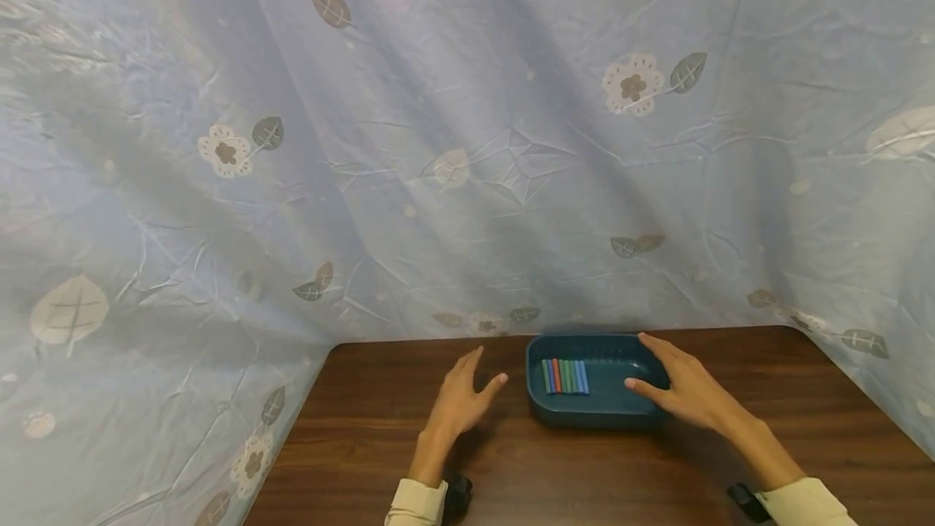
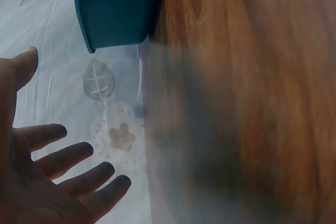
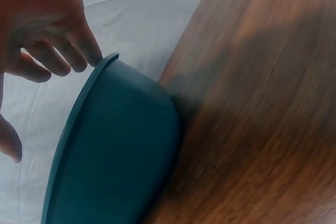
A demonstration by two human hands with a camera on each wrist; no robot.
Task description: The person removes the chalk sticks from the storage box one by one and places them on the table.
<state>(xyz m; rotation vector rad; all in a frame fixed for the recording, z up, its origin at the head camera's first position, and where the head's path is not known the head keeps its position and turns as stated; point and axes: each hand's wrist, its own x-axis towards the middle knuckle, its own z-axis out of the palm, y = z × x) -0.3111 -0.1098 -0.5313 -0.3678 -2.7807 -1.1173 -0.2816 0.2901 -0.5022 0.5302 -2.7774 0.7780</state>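
A dark teal basin (image 1: 599,420) stands on the brown table near its far edge. Inside, toward its left end, a row of thin coloured sticks (image 1: 566,377) lies side by side in green, blue and red; their exact kind cannot be told. To the left of the basin, my left hand (image 1: 460,396) hovers with fingers spread, apart from the wall and holding nothing. My right hand (image 1: 690,384) reaches over the basin's right end, thumb and fingers extended. In the right wrist view its little finger (image 3: 86,45) comes close to the rim; whether it touches is unclear.
Wood-grain tabletop (image 1: 351,420) surrounds the basin. Behind and to the sides hangs a pale blue-grey curtain (image 1: 453,250) with leaf and flower prints, meeting the table's far edge. Dark bands (image 1: 458,496) sit at both wrists beside light sleeves (image 1: 416,503).
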